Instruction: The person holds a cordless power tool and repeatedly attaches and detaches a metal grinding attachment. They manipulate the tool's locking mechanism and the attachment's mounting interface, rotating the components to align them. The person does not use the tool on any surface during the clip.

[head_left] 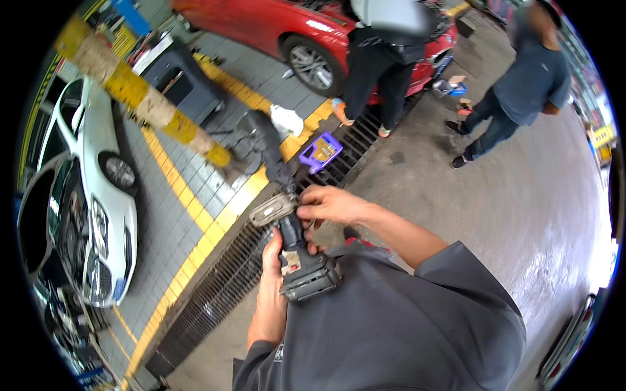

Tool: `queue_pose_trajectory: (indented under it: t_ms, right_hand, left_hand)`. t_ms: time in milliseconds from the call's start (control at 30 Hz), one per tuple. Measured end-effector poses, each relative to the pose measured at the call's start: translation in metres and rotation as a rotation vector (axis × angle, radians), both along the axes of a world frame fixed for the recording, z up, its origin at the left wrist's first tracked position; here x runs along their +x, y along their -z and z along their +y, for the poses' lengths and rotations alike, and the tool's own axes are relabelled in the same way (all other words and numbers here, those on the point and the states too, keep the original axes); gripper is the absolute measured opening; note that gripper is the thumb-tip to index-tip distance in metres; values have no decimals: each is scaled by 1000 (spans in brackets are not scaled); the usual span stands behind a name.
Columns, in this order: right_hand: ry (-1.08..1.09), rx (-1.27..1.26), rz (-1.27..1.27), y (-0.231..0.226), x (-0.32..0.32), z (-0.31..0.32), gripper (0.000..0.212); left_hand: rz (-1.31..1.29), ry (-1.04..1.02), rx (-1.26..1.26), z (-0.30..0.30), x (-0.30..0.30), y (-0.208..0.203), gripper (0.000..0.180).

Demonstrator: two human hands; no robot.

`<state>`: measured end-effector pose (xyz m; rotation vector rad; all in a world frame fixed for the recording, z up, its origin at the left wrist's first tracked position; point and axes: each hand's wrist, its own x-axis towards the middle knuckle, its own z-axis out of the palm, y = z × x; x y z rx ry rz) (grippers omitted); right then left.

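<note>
And here's the cordless power tool [297, 251], held up just in front of the dark shirt [398, 319], with the floor grating [215, 293] showing beyond it. The left hand [271, 253] has its grip clamped round the handle [293, 233], thumb on the near side, fingers coming round the other. In comes the right hand [336, 205], fingers drawn in tight beside the grimy head [272, 210]; whether that grip is fully together on anything, I can't tell, the fingertips are partly hidden. Now look at that chunky battery pack [312, 279] at the base: this should be a dense, weighty piece, stiff all over, likely heavy at both ends, so it would want to tip if held loosely. Nothing about it looks delicate, though grime could make the head slick. Best hold, I'd say: a full wrap on the handle, right where the left hand is, with the other hand steadying the head.
</note>
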<state>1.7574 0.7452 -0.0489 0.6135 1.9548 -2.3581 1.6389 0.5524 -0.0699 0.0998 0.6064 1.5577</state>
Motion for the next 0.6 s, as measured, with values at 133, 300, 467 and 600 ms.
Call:
queue_pose_trajectory:
  t_ms: [133,300,467,600]
  right_hand:
    - [-35,-163,2,4,1,-2,40]
    - [-54,-369,120,8,5,10,35]
    - [95,-207,104,13,8,-8,22]
    - [138,-144,143,45,-1,-14,23]
  left_hand:
    - [-149,-11,-98,-11,-2,15,72]
    - [-138,-19,-67,5,9,16,62]
    - [-108,-23,-71,3,5,21,59]
    - [-84,-15,-117,8,4,10,56]
